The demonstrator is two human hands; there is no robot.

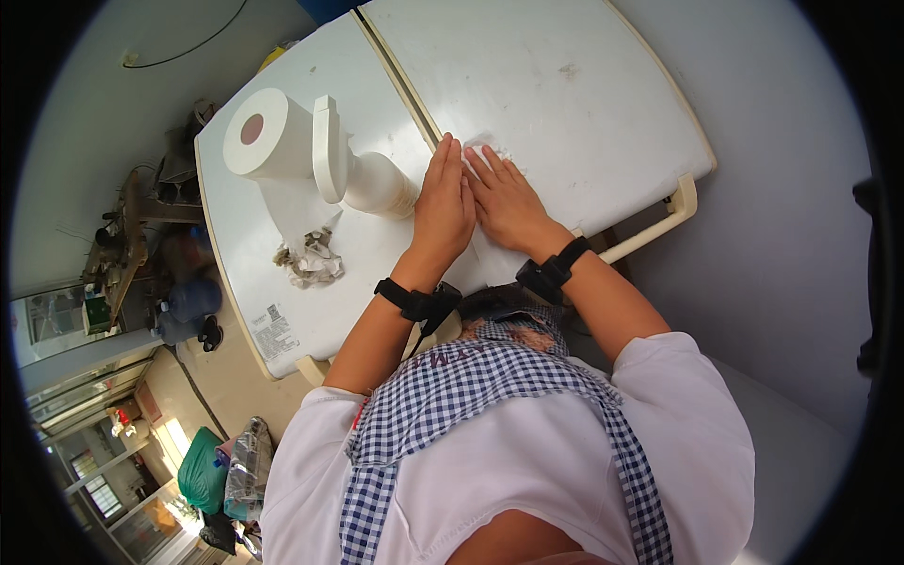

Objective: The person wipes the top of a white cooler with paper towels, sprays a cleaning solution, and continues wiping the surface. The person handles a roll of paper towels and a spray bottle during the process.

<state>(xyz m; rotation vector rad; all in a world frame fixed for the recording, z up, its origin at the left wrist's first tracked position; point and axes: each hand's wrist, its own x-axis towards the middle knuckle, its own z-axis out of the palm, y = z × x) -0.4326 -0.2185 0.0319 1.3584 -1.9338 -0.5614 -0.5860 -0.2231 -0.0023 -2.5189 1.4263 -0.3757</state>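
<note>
My left hand (446,205) rests on its edge on the white two-lid chest freezer (600,120), fingers straight and together, close to the seam between the lids. Its palm side is hidden. Against it, my right hand (505,205) lies flat, palm down, over a crumpled white paper tissue (484,139), which shows past the fingertips. Whether either hand grips the tissue is hidden. Just left of my left hand stands a white spray bottle (381,185) with a white trigger head (328,148).
A large paper roll (272,134) stands behind the bottle, its loose end hanging toward a soiled, crumpled paper wad (311,261). Beige handles (650,226) project from the freezer's front edge. A wall (770,212) rises at the right. Bags (203,470) and water jugs (191,304) stand on the floor at left.
</note>
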